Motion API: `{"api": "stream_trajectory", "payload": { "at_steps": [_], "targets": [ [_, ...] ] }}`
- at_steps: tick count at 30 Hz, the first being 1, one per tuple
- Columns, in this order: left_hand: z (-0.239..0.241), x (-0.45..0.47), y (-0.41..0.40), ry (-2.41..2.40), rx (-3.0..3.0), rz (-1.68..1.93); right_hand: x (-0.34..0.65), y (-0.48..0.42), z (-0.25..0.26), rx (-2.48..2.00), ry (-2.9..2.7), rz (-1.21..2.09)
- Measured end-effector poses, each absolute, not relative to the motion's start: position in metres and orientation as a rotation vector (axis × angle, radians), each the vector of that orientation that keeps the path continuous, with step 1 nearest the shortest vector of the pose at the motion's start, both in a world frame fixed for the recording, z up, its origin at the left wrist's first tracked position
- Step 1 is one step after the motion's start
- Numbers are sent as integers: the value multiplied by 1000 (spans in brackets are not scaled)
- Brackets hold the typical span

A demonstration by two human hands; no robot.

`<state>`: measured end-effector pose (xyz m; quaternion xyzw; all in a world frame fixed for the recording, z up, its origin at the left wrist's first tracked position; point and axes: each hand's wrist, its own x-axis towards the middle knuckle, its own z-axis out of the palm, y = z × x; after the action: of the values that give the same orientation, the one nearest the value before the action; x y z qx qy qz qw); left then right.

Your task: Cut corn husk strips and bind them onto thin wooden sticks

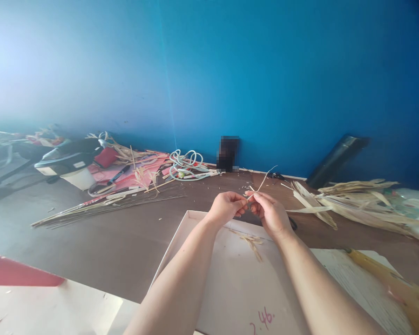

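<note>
At far left, a bundle of thin stems point(108, 209) lies on the surface point(91, 253). The left hand point(228, 205) pinches the lower end of a thin pale strip point(265, 177); light pressure is advisable, as the strip looks brittle. The strip is above the far edge of a shallow box point(237, 284), its free end pointing up and away. The right hand point(270, 211) pinches it close by; keeping both grips near each other should limit bending. Dry husks point(363, 207) lie at right.

bare hands point(226, 205), bare forearms point(181, 274) tapering toward wrists point(212, 224)
</note>
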<state>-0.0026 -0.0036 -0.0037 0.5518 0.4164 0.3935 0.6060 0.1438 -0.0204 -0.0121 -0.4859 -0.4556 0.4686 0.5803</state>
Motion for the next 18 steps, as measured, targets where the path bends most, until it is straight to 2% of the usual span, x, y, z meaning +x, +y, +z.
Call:
{"api": "stream_trajectory", "payload": {
  "at_steps": [18],
  "targets": [
    [-17, -1, 1, 1046, 1455, 926, 144, -21, -14, -1232, -1201, 967]
  ]
}}
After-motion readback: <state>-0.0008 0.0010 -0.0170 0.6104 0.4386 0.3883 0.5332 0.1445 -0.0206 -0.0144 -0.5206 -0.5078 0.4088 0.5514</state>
